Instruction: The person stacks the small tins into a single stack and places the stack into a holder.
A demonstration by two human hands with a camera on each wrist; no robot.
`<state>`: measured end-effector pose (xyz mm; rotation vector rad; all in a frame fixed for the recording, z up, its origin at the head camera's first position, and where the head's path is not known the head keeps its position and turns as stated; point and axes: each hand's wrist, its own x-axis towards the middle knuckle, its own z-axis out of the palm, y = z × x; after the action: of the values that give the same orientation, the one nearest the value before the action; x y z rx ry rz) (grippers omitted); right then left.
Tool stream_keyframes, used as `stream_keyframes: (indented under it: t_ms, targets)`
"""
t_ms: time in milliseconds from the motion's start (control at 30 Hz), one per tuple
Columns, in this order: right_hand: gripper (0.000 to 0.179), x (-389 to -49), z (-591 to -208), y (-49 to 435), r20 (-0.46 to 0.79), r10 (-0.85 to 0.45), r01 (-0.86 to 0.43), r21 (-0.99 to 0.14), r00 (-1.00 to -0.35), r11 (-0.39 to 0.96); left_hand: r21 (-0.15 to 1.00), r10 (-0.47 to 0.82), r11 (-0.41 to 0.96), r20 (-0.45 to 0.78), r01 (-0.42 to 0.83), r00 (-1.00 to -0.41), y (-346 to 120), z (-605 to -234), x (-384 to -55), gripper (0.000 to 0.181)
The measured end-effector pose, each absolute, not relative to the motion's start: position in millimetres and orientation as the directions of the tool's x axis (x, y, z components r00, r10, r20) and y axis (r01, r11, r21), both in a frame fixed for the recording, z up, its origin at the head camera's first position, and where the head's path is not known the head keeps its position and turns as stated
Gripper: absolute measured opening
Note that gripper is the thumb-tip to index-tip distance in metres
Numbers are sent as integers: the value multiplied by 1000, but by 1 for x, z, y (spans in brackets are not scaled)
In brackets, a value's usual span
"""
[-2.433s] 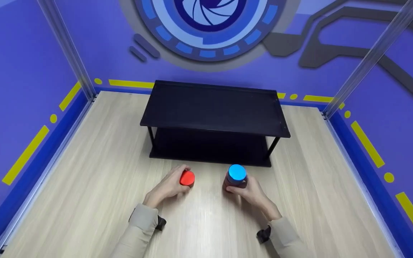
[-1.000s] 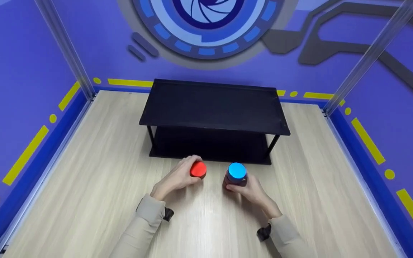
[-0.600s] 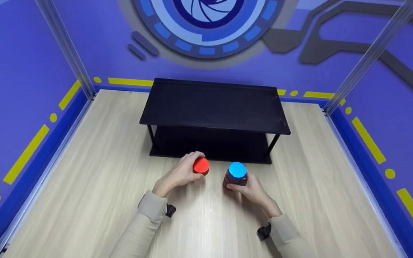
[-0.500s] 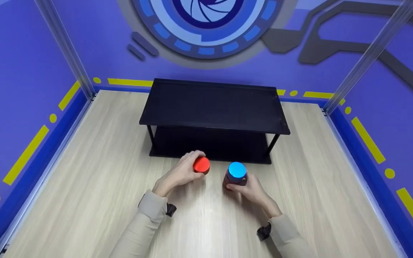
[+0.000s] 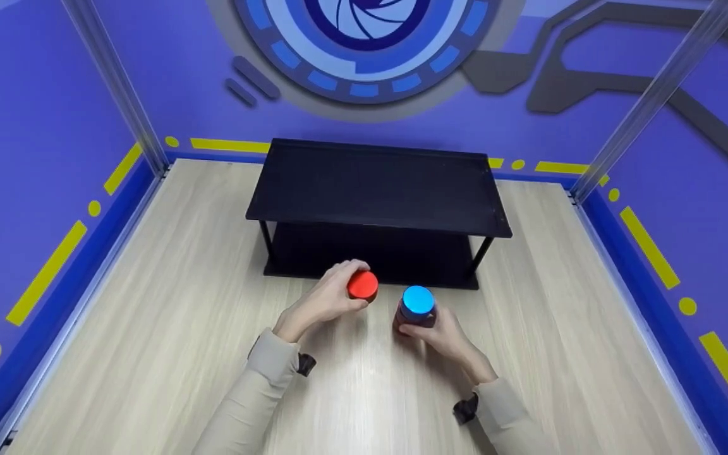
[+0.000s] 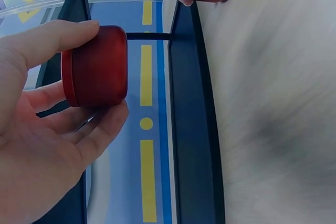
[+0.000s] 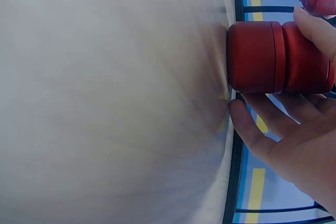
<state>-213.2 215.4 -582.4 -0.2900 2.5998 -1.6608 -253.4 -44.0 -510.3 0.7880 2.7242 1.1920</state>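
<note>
My left hand (image 5: 323,302) holds a small red round canister (image 5: 363,286) with a lid, thumb on one side and fingers on the other; the left wrist view shows it raised off the table. To its right stands an upright stack: a red canister (image 7: 252,56) at the bottom, a second red canister (image 7: 304,59) above it, and a blue canister (image 5: 418,300) on top. My right hand (image 5: 446,338) grips this stack from the right, with the thumb across its near side. The held canister is to the left of the stack and slightly beyond it, apart from it.
A black two-tier shelf (image 5: 376,186) stands just behind the hands, its lower board (image 5: 427,268) close beyond the stack. The light wooden table (image 5: 181,328) extends around both arms. Blue printed panels (image 5: 23,158) enclose the left, back and right sides.
My left hand has moved right and forward with the red canister, closer to the stack and the shelf's front edge. The right hand and the stack have stayed in place.
</note>
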Motion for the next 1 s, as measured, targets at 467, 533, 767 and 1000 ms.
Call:
stream_keyframes:
  t_ms: [467, 533, 767, 1000]
  targets:
    - [57, -205, -563, 208, 49, -136, -106, -887, -989, 449, 686, 508, 547, 184, 480, -841, -35, -497, -256, 57]
    - [57, -201, -554, 206, 42, -146, -104, -885, -988, 454, 684, 511, 542, 194, 489, -837, -33, -496, -257, 57]
    - [56, -195, -540, 204, 32, -173, -111, -875, -984, 472, 680, 519, 530, 211, 506, -828, -28, -490, -257, 56]
    - [56, -197, -543, 205, 40, -178, -119, -879, -983, 462, 673, 529, 524, 223, 522, -819, -21, -484, -257, 57]
